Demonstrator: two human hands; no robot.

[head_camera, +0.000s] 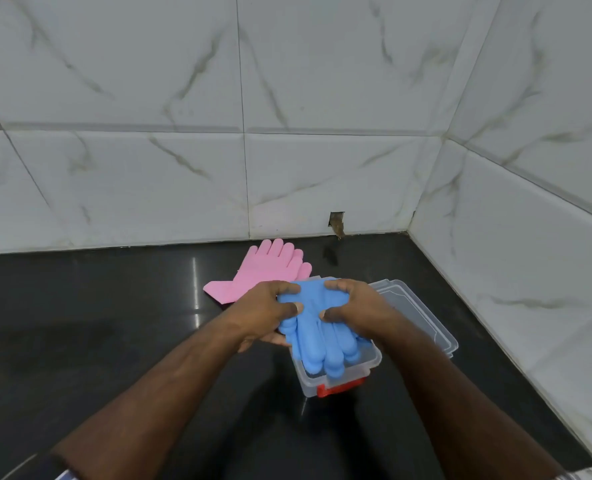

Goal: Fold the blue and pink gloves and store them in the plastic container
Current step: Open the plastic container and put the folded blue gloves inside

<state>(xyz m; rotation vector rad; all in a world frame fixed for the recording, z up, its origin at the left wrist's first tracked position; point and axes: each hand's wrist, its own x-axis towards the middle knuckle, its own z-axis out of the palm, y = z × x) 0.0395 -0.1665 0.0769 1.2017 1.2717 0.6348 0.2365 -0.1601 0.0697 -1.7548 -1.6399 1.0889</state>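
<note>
The blue gloves [313, 327] are bunched between both my hands, held over the clear plastic container [336, 379]; their fingers droop into its near end. My left hand [263, 313] grips the gloves' left side, thumb on top. From the right, my right hand [353, 310] grips them with curled fingers. The container has a red clasp [336, 388] on its near wall. Flat on the black counter behind my hands lie the pink gloves [263, 271], fingers pointing toward the wall.
The container's clear lid [422, 317] lies just right of it. The glossy black counter [97, 323] ends at white marble-tiled walls behind and to the right, meeting in a corner. A small chipped hole [337, 223] shows at the back wall's base.
</note>
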